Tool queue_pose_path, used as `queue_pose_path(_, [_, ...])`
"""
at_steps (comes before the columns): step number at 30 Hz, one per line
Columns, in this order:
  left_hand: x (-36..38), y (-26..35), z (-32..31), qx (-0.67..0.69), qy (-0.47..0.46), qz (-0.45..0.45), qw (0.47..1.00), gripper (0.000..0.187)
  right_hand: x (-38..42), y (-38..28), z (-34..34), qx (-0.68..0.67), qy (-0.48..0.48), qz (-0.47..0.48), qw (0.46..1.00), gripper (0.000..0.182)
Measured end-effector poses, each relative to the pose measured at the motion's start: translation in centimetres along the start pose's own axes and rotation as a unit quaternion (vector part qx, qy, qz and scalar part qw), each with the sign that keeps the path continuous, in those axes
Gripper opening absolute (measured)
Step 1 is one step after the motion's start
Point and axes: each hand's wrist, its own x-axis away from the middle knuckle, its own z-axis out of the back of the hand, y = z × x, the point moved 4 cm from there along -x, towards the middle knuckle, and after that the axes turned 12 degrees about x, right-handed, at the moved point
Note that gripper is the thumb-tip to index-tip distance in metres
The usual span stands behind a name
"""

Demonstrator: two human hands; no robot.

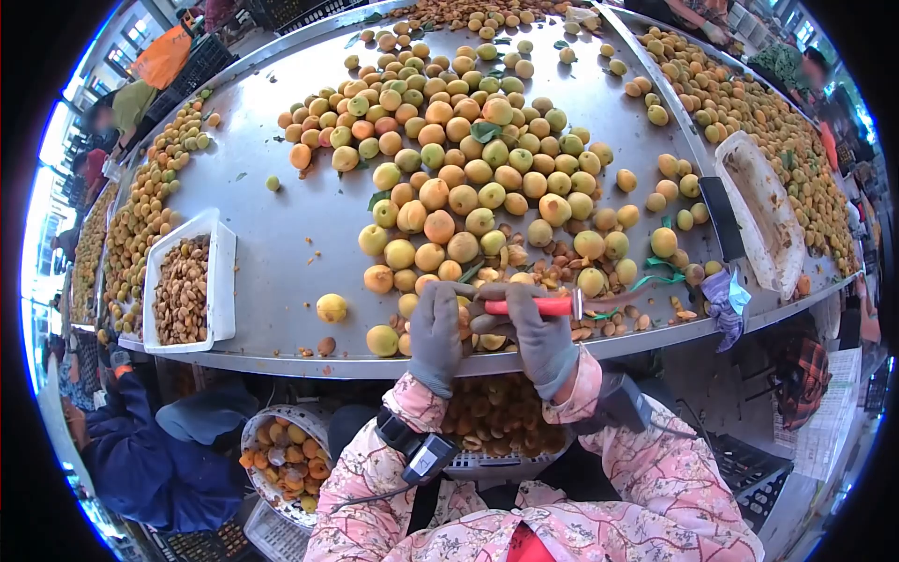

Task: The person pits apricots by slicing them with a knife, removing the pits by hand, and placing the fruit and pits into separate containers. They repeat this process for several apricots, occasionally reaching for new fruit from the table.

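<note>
Both of my hands wear grey gloves and meet over the near edge of the metal table. My right hand (543,342) is closed around a red-handled tool (532,306), whose far end points right over the table. Close beside it, my left hand (437,339) has its fingers bent together near the tool's left end; what they hold, if anything, is hidden. Yellow-orange fruits (440,225) are heaped just beyond my hands. Loose pits and fruit pieces (552,267) lie among them. Below my hands, a basket of split fruit (501,412) shows between my forearms.
A white tray of pits (223,281) stands at left, an empty long white tray (763,215) at right. A dark block (721,218) and purple cloth (723,309) lie near the right edge. A round basket (323,426) is below left, beside a person in dark blue (154,464).
</note>
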Motion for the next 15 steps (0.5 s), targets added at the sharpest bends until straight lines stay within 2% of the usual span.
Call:
queue_pose_path(1, [-0.2,-0.8,0.1,0.0,0.0,0.0,1.0,0.025,0.1,-0.3,-0.1,0.047,-0.003,0.031,0.998,0.041])
queue_pose_path(3, [-0.5,-0.3,-0.4,-0.108,-0.002,-0.19,0.976,0.022,0.3,-1.0,-0.2,0.093,-0.005,0.062,0.994,0.04])
queue_pose_path(4, [-0.4,0.2,-0.4,-0.108,-0.002,-0.189,0.976,0.022,0.2,-1.4,0.1,0.108,-0.003,0.062,0.992,0.038])
queue_pose_path(6, [0.8,2.7,-1.7,-0.303,-0.034,-0.373,0.877,0.019,0.0,-1.8,0.8,0.127,0.0,0.061,0.99,0.037])
queue_pose_path(9, [0.8,2.9,-1.7,-0.28,-0.078,-0.356,0.888,0.022,-0.3,-1.4,1.1,0.172,-0.024,0.05,0.984,0.035])
queue_pose_path(10, [0.8,2.8,-1.7,-0.28,-0.078,-0.355,0.889,0.022,-0.3,-1.4,1.0,0.177,-0.024,0.077,0.981,0.034])
queue_pose_path(12, [0.8,2.3,-1.5,-0.335,-0.042,-0.395,0.854,0.021,-0.6,-1.1,1.3,0.182,-0.023,0.103,0.978,0.033])
queue_pose_path(13, [0.8,2.0,-1.2,-0.335,-0.042,-0.395,0.854,0.021,-0.9,-1.5,1.5,0.319,-0.021,0.221,0.921,0.03])
queue_pose_path(14, [0.8,1.5,-0.7,-0.346,-0.049,-0.353,0.868,0.025,-0.8,-1.8,1.1,0.444,-0.018,0.332,0.832,0.027])
queue_pose_path(15, [0.7,1.2,-0.5,-0.355,-0.056,-0.309,0.88,0.03,-0.5,-2.1,0.8,0.444,-0.019,0.332,0.832,0.027])
